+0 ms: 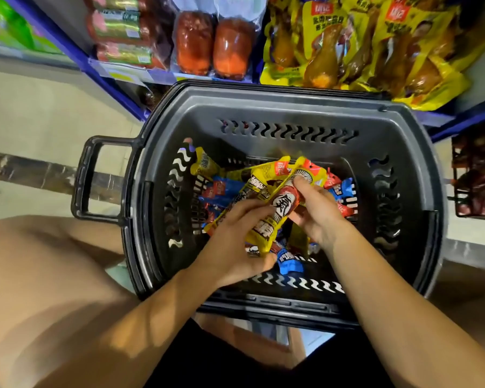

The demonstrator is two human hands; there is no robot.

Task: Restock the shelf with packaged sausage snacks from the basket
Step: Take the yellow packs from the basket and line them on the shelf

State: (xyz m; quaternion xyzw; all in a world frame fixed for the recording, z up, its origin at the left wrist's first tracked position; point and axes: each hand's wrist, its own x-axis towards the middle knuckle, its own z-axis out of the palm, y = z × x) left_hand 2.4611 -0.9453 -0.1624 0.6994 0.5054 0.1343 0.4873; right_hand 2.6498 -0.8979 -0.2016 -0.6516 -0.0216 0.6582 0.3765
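Observation:
A black plastic basket (286, 107) stands on the floor in front of me, with several yellow, blue and red sausage snack packs (216, 189) lying in it. My left hand (233, 239) grips a bunch of yellow sausage packs (259, 180) from below. My right hand (317, 208) pinches the top yellow pack (283, 203) of that bunch, thumb on its upper end. The shelf (163, 75) with a blue edge runs just beyond the basket.
On the shelf lie green-labelled sausages (123, 29), two vacuum-packed red meat pieces (213, 43) and yellow chicken-leg packs (361, 43). A wire rack (476, 177) of red items stands at right. My bare knee (53, 289) fills the lower left, beside the basket handle (84, 177).

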